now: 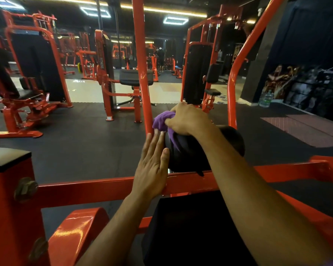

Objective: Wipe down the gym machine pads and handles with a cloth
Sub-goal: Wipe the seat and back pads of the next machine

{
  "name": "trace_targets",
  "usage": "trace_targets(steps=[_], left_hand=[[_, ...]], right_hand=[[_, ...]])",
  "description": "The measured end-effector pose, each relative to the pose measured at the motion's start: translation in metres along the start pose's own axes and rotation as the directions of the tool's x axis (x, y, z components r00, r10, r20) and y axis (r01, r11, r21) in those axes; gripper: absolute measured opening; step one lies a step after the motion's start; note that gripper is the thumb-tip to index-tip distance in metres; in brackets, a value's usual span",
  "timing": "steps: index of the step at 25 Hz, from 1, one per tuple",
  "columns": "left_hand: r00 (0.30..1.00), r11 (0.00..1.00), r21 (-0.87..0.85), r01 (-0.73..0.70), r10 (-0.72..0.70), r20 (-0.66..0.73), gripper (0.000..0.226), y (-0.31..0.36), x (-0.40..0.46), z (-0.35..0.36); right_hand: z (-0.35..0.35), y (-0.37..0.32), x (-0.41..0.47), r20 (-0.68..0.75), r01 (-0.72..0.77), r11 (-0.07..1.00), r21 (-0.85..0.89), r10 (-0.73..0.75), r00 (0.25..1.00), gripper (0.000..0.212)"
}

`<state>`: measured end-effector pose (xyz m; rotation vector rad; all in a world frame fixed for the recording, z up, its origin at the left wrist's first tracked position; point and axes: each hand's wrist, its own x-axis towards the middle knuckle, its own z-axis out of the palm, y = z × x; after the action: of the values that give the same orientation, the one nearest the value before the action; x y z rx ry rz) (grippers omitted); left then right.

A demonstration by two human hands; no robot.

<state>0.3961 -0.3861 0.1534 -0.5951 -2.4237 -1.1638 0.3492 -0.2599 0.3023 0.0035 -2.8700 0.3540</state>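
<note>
Right hand [188, 120] bunches the purple cloth [162, 120] on the roller pad [229, 141]; left hand [152, 166], fingers straight together, braces its end. I'd wrap the cloth around and rub the whole roll.

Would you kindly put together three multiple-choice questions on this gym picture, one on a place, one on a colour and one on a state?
1. Where does the cloth lie?
A. on the floor mat
B. on top of the black roller pad
C. over the seat of the far machine

2. What colour is the cloth?
A. purple
B. white
C. yellow

3. How is the left hand placed?
A. curled round a bottle
B. hanging by the person's side
C. flat, fingers straight, against the end of the roller pad

Answers:
1 B, as the right hand holds it bunched on the pad's top.
2 A, as it shows purple beside the orange post.
3 C, as its fingers lie straight against the pad's end.
</note>
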Motion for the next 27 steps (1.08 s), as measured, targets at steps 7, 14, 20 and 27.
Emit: trace_targets(steps=[7, 14, 20, 27], left_hand=[[0.997, 0.975, 0.22, -0.045, 0.032, 0.065, 0.064, -0.02, 0.002, 0.005], [0.998, 0.996, 0.081, 0.027, -0.031, 0.047, 0.072, 0.001, 0.004, 0.0], [0.999, 0.989, 0.146, 0.0, -0.008, 0.053, 0.072, -0.003, 0.0, -0.002], [0.992, 0.991, 0.104, 0.081, -0.09, 0.09, 0.07, -0.001, 0.003, -0.002]], right_hand=[[0.087, 0.024, -0.145, -0.548, 0.242, 0.968, -0.06, -0.235, 0.803, 0.056], [0.004, 0.005, -0.011, -0.125, 0.079, 0.994, 0.075, -0.07, 0.99, 0.03], [0.051, 0.016, -0.108, -0.459, 0.193, 0.981, -0.005, -0.174, 0.871, 0.042], [0.02, 0.002, -0.041, -0.367, 0.151, 0.986, 0.063, -0.118, 0.923, 0.026]])
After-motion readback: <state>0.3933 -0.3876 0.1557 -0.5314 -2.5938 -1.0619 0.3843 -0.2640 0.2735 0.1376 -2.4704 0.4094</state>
